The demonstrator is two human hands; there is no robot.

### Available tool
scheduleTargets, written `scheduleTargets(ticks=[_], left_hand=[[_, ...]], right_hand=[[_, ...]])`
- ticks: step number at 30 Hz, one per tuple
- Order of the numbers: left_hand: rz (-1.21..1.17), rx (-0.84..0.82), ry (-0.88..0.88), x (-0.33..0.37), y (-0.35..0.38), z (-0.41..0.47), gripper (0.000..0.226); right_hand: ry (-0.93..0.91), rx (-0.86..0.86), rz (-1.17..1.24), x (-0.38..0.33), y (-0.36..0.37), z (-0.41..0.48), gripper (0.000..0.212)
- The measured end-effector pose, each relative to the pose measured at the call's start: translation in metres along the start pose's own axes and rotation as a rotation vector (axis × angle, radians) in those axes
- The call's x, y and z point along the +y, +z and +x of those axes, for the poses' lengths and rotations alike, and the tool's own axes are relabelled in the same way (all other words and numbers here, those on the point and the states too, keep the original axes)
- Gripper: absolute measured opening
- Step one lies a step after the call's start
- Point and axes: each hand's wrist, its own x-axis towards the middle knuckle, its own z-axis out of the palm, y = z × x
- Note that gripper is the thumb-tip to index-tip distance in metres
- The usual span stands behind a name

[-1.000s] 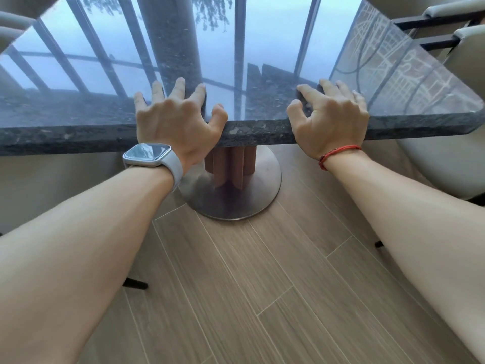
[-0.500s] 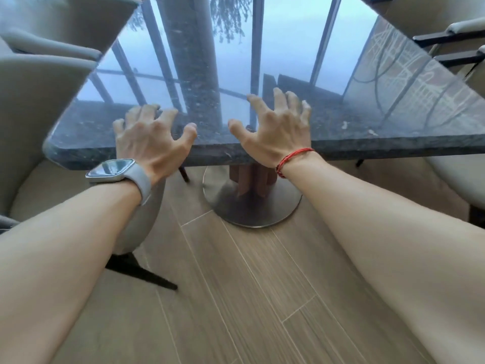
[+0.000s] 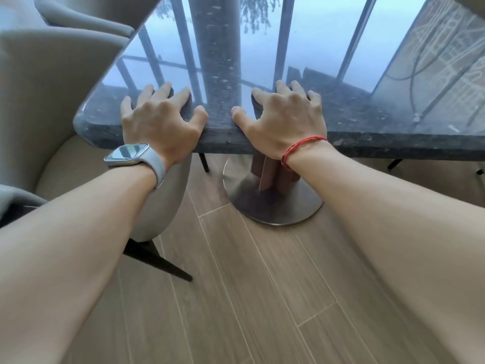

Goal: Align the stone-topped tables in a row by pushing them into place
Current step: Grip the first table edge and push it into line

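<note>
A dark, polished stone-topped table (image 3: pixel 380 111) fills the upper part of the head view, with window bars reflected in its top. Its rounded left corner (image 3: pixel 84 119) lies close over a beige chair. My left hand (image 3: pixel 157 119), with a watch on the wrist, presses on the near edge close to that corner, fingers spread on the top. My right hand (image 3: pixel 283 119), with a red string on the wrist, presses the same edge just to the right, fingers spread too. Neither hand curls under the slab.
The table stands on a brown column with a round metal base (image 3: pixel 275 206) on a wood-plank floor (image 3: pixel 249 298). A beige padded chair (image 3: pixel 52 88) with black legs (image 3: pixel 157 261) sits at the left, touching or nearly touching the table's corner. Another chair's back (image 3: pixel 86 17) shows top left.
The tabletop has swung so that its left corner and the beige chair have come into view. My hands now sit closer together, nearer that corner. Both stay pressed on the edge.
</note>
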Motion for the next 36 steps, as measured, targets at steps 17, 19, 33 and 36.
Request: scheduleTargets(ticks=[17, 19, 33, 36], left_hand=[[0.008, -0.016, 0.053, -0.008, 0.000, 0.004, 0.067], [-0.005, -0.003, 0.056, -0.008, 0.002, 0.003, 0.066], [-0.156, -0.151, 0.093, 0.070, -0.020, -0.014, 0.068], [-0.199, -0.195, 0.208, 0.132, -0.015, -0.020, 0.072]], right_hand=[[0.002, 0.013, 0.030, -0.002, 0.002, 0.002, 0.060], [0.008, 0.033, 0.033, -0.001, 0.004, 0.001, 0.058], [0.097, 0.037, 0.017, 0.067, -0.040, -0.036, 0.046], [0.190, 0.048, -0.027, 0.111, -0.057, -0.041, 0.051]])
